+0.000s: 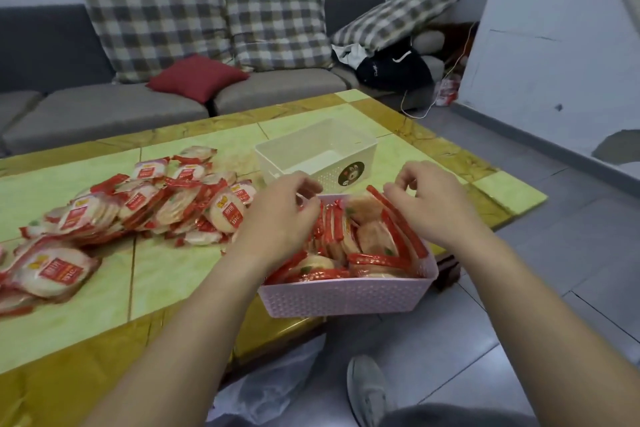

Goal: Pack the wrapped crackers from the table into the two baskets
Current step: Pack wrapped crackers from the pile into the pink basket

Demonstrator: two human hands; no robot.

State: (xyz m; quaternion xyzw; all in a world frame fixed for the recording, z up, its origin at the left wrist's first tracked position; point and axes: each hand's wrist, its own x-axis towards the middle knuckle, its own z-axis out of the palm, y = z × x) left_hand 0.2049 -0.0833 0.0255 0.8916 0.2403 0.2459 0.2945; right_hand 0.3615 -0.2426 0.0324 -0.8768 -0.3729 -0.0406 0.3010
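Standing between the hands (277, 218) (431, 206), crackers (374, 236) fill the pink basket (346, 298).

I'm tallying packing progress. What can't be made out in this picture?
Head view only:
- Cracker pile: runs off the left edge, so no count.
- Pink basket: far end covered by left hand and right hand; each grip hidden under curled fingers.
- White basket: near floor hidden behind its own wall and the hands.
- Wrapper print: blurred.

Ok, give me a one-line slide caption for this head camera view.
Left hand and right hand arrange wrapped crackers in the pink basket; white basket waits behind.
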